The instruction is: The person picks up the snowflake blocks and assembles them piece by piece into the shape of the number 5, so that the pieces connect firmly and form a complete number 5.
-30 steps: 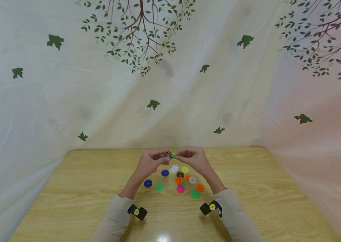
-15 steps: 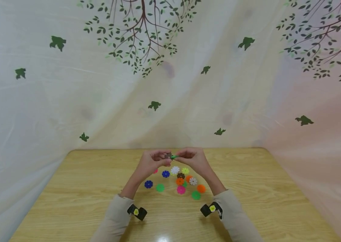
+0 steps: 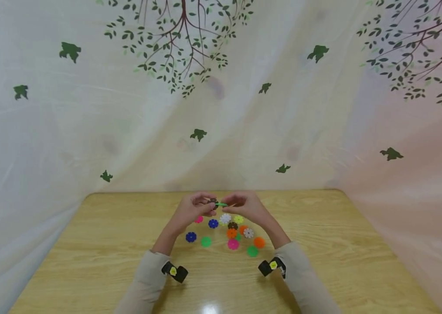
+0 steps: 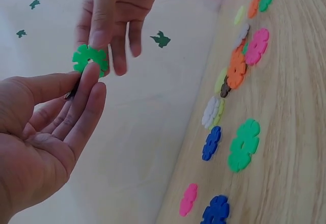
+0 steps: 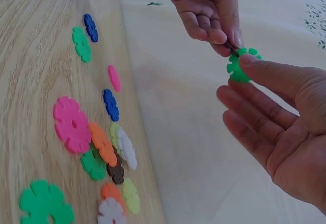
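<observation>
Above the far part of the table, my left hand [image 3: 188, 212] and right hand [image 3: 250, 208] almost meet. My left thumb and fingers pinch a dark brown flower-shaped disc [image 3: 214, 203], mostly covered by the fingers in both wrist views. Between my right thumb and fingers is a green notched disc [image 5: 236, 72], its round face showing in the wrist views. The two discs meet at their edges, crossing at an angle; how deeply they interlock cannot be told. Below the hands lie loose discs, including a blue disc [image 3: 191, 237] and a pink disc [image 3: 233, 244].
On the wooden table [image 3: 107, 261] several more discs lie scattered, some overlapping: an orange disc [image 3: 259, 242], a green disc [image 3: 252, 251], a white disc [image 3: 225, 218]. A printed cloth [image 3: 146, 131] hangs behind the table's far edge. Both wrists carry small black cameras.
Both hands have shifted slightly left, the left one more. More of the green disc shows between them, and the brown disc has turned in the left fingers. The discs on the table stay put.
</observation>
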A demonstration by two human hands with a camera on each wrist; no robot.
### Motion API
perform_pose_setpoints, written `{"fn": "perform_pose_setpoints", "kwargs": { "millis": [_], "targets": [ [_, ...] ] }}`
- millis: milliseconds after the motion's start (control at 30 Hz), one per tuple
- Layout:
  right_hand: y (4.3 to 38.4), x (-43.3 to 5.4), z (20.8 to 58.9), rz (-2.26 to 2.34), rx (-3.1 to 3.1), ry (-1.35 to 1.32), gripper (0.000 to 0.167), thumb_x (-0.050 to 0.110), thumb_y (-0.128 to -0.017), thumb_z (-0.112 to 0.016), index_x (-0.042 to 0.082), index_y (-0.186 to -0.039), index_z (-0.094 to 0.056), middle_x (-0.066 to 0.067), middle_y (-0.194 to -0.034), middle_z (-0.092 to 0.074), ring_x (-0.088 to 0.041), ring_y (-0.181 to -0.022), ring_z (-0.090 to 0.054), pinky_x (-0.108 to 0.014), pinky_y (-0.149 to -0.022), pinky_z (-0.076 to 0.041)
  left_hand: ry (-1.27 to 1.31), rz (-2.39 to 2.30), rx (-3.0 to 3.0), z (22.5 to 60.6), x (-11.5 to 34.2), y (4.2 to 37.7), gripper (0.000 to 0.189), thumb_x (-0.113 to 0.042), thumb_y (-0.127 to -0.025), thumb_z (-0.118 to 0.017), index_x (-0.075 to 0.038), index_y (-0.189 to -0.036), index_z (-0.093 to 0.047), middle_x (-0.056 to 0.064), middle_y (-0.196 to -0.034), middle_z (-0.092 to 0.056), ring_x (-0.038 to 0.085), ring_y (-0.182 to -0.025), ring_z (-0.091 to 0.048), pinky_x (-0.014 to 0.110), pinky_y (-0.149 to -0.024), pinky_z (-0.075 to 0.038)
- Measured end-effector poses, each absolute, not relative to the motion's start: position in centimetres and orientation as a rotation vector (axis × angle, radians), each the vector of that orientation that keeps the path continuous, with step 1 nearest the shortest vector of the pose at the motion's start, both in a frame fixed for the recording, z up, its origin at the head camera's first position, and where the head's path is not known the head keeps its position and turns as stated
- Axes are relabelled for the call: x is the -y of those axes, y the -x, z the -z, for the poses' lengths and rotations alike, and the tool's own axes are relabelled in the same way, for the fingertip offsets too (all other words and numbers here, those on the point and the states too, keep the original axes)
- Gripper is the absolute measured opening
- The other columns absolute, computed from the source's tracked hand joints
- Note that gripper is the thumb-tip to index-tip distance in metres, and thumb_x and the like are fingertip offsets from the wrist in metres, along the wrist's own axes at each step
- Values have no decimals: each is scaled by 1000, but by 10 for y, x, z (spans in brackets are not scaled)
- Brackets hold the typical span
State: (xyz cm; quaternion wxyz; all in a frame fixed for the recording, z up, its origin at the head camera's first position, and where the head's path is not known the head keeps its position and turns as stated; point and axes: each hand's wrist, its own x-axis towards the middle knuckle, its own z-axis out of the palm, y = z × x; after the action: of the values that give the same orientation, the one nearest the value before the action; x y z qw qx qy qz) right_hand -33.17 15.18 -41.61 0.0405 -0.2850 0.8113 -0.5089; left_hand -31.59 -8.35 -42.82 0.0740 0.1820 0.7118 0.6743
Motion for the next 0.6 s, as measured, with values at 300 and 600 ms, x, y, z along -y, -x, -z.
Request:
{"fn": "perform_pose_setpoints", "kwargs": {
  "millis": [300,600],
  "targets": [
    [336,-173,412,1212,-2501,1005,21,8,-92,-75,0,-111,-73,-22,-108,-74,-20,-94,-73,-30,-82,-61,-482,-2065,-2167,426,95,319,33,-9,-98,-67,6,-128,-63,28,-111,-70,23,-88,-77,32,-81,-63],
    [333,-196,425,860,-2362,1145,18,5,-86,-80,1,-104,-76,-15,-97,-76,-8,-82,-67,-22,-73,-58,-494,-2062,-2166,426,99,322,32,-7,-97,-68,4,-127,-65,30,-112,-70,28,-90,-76,34,-82,-63]
  ]
}}
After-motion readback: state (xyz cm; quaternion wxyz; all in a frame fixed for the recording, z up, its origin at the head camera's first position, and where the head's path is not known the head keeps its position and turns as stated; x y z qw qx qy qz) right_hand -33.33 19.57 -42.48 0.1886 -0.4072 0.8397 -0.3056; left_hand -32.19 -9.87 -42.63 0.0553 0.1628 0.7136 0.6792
